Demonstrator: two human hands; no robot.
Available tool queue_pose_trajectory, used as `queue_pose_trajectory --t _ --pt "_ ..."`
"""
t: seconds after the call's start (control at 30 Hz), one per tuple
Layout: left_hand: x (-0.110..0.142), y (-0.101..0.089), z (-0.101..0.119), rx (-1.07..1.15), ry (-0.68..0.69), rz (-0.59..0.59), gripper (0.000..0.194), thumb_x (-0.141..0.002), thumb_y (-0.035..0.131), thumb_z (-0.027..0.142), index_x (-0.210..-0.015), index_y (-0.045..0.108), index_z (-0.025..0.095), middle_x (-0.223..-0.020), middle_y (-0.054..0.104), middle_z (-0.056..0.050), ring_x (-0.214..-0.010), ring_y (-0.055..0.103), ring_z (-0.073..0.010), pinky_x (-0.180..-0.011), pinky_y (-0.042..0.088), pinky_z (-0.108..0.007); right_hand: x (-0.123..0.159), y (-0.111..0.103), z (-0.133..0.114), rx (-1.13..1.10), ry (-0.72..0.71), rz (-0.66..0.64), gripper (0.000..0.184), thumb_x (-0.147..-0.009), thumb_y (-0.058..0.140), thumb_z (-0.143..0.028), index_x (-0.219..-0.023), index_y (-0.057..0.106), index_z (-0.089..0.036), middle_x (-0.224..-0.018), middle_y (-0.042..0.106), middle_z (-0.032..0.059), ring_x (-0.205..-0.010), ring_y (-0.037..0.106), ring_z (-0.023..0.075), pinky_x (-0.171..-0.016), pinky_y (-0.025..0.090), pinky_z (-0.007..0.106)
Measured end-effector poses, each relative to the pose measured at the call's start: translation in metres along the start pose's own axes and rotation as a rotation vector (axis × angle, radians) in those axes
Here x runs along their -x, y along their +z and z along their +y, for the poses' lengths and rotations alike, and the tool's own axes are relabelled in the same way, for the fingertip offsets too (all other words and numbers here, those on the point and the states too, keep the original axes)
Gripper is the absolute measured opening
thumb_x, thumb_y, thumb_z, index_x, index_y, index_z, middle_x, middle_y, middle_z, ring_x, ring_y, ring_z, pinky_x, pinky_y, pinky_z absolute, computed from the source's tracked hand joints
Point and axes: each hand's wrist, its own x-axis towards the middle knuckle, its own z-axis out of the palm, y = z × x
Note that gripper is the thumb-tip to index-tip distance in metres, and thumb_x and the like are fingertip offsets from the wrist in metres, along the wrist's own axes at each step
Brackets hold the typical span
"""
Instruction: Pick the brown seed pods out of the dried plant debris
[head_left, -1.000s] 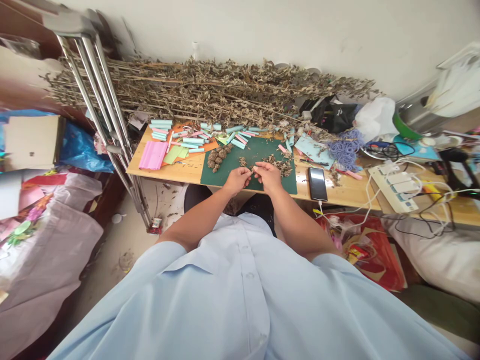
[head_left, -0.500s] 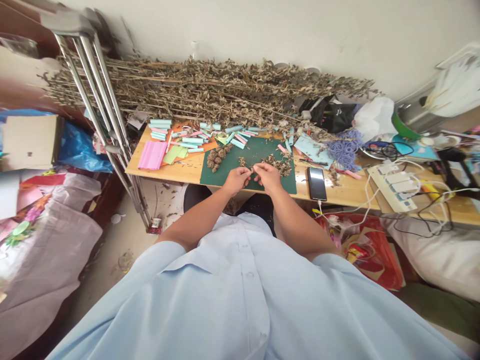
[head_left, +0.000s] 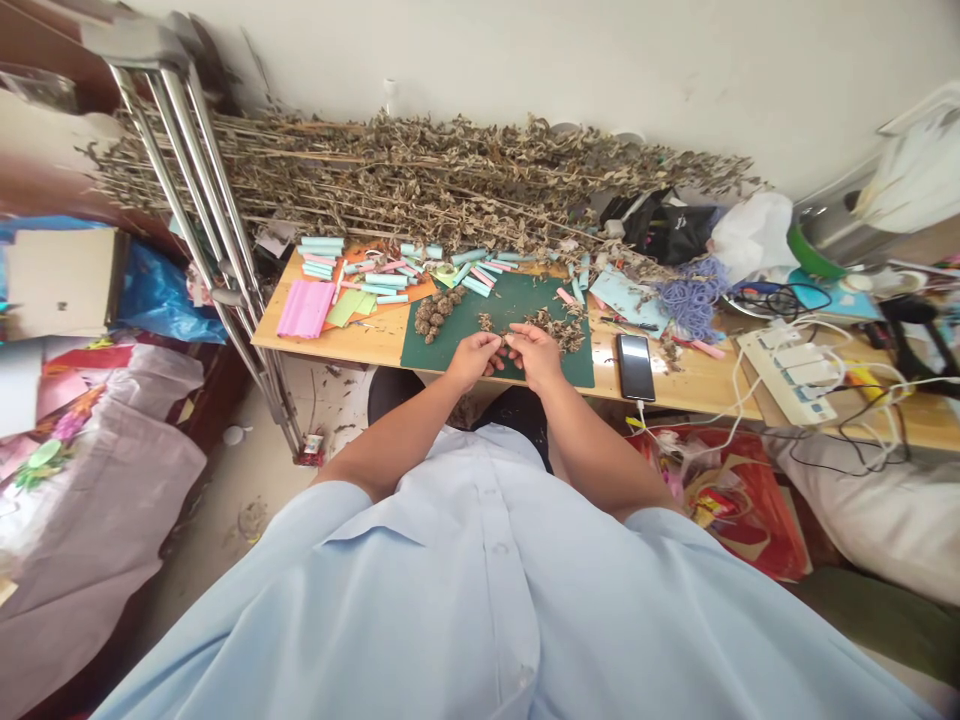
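Left hand point(head_left: 474, 360) and right hand point(head_left: 536, 355) are curled nearly shut, fingertips brought together over a green cutting mat point(head_left: 442, 342); whatever's pinched is too tiny to tell, and leaf scraps point(head_left: 556, 332) are kept within easy reach.

A wooden table point(head_left: 697, 385) holds a green cutting mat point(head_left: 442, 350), a smartphone point(head_left: 635, 367) and pink paper point(head_left: 305, 308).

Between the left hand point(head_left: 472, 360) and right hand point(head_left: 536, 353), whatever sits at the fingertips is too small to make out. The pale blue shirt point(head_left: 465, 610) runs off the picture's bottom edge, cut off there.
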Motion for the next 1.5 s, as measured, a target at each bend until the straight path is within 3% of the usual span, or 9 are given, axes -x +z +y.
queue_pose_trajectory --t 0.13,0.33,0.63,0.9,1.13,1.5 --pt "0.001 -0.001 -0.003 0.027 0.085 -0.005 0.029 -0.079 0.079 0.03 -0.097 0.063 0.013 -0.078 0.071 -0.005 -0.065 0.067 -0.0131 -0.048 0.042 -0.019 0.004 0.005 0.003 0.013 -0.02 0.003 0.046 -0.063 0.08 -0.04 -0.103 0.07 -0.019 -0.073 0.068 -0.0006 -0.055 0.054 0.0114 -0.045 0.037 0.023" --pt "-0.001 0.0 -0.006 0.033 0.1 0.077 0.025 -0.077 0.08 0.029 -0.089 0.064 0.014 -0.068 0.066 0.0 -0.058 0.062 -0.0095 -0.049 0.043 -0.019 0.005 0.007 0.006 0.065 -0.054 0.029 0.046 -0.064 0.078 -0.043 -0.103 0.071 -0.019 -0.076 0.068 0.0006 -0.058 0.056 0.0127 -0.047 0.04 0.024" --pt "-0.002 -0.004 -0.008 0.026 0.101 0.011 0.022 -0.078 0.077 0.027 -0.081 0.06 0.015 -0.065 0.064 0.0 -0.055 0.06 -0.0093 -0.048 0.042 -0.019 0.011 0.008 0.002 -0.008 0.02 0.022 0.043 -0.065 0.075 -0.032 -0.105 0.069 -0.019 -0.072 0.065 -0.0021 -0.06 0.057 0.0128 -0.045 0.038 0.022" --pt "-0.003 -0.006 -0.007 0.053 0.093 -0.032 0.024 -0.08 0.076 0.03 -0.082 0.058 0.015 -0.064 0.063 0.001 -0.051 0.055 -0.0071 -0.048 0.04 -0.019 0.011 0.014 0.004 -0.02 0.0 0.014 0.044 -0.069 0.073 -0.035 -0.109 0.063 -0.021 -0.08 0.065 -0.0011 -0.064 0.059 0.0135 -0.053 0.047 0.025" --pt "-0.002 -0.006 -0.006 0.074 0.1 -0.037 0.023 -0.081 0.075 0.03 -0.081 0.057 0.016 -0.061 0.061 0.002 -0.05 0.054 -0.0075 -0.048 0.041 -0.02 0.01 0.018 0.009 -0.076 -0.005 0.058 0.038 -0.07 0.071 -0.032 -0.105 0.061 -0.021 -0.077 0.065 -0.0023 -0.064 0.06 0.0127 -0.052 0.047 0.023" --pt "0.0 -0.003 -0.002 0.152 0.092 0.019 0.023 -0.078 0.076 0.027 -0.081 0.056 0.016 -0.062 0.059 0.002 -0.051 0.056 -0.0092 -0.049 0.046 -0.022 0.002 0.0 0.007 -0.123 0.005 0.148 0.043 -0.069 0.072 -0.034 -0.108 0.061 -0.021 -0.077 0.065 -0.0028 -0.064 0.061 0.0131 -0.051 0.047 0.023"
